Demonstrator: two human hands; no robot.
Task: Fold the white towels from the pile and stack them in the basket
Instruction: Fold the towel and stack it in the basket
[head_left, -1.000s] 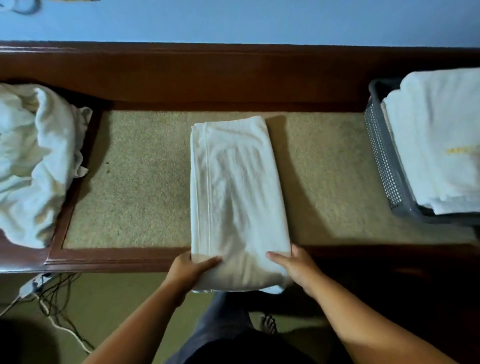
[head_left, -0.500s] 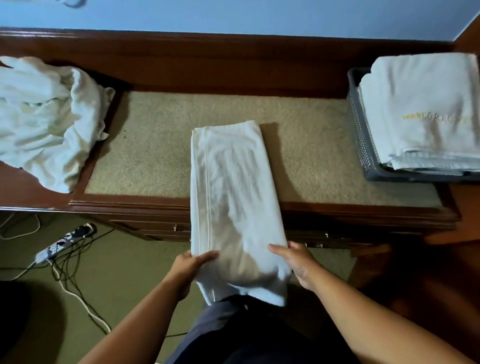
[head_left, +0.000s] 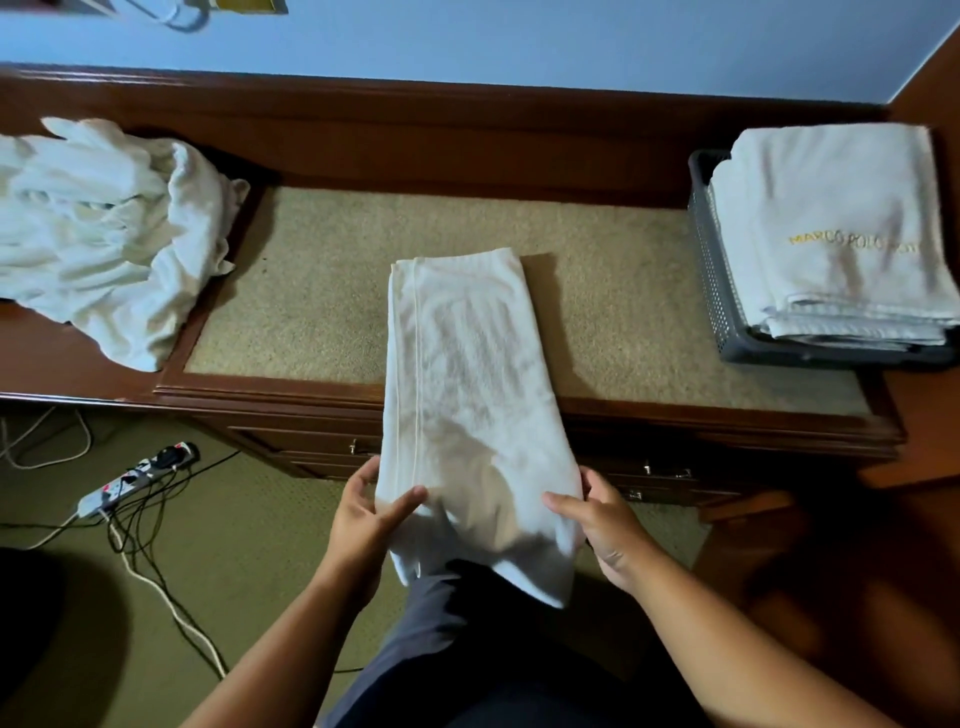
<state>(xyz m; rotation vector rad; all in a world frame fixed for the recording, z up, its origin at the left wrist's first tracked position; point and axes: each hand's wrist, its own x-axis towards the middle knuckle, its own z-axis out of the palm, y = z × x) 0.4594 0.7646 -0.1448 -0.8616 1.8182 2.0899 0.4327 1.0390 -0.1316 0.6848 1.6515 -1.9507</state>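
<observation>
Nearest the viewer, dark trousers (head_left: 441, 649) fill the lower centre, and the loose near end of the folded towel (head_left: 467, 389) droops onto them. The left hand (head_left: 363, 512) and the right hand (head_left: 602, 525) are set apart, one on each long edge of this towel. Each hand clamps the cloth with its thumb laid on top. The fingers beneath are hidden.

The towel is a long narrow strip with a seam running along its left edge. Its near half overhangs the front edge of the wooden desk (head_left: 260, 387). Its far half lies flat on the beige inset (head_left: 322, 291), and its far end stops short of the raised back rail. To the lower left, a power strip (head_left: 137, 475) and its cables lie on the olive carpet (head_left: 234, 571).

On the desk, a broad band of inset shows on either side of the strip. To the left, this band runs to the pile of unfolded towels (head_left: 104, 234), which spills over the inset's wooden frame. To the right, it runs to the grey perforated basket (head_left: 711, 270) at the desk's right end. The stack of folded towels (head_left: 841, 223) in the basket rises above its rim, and the top one bears yellow lettering. A blue wall (head_left: 519, 36) stands behind.
</observation>
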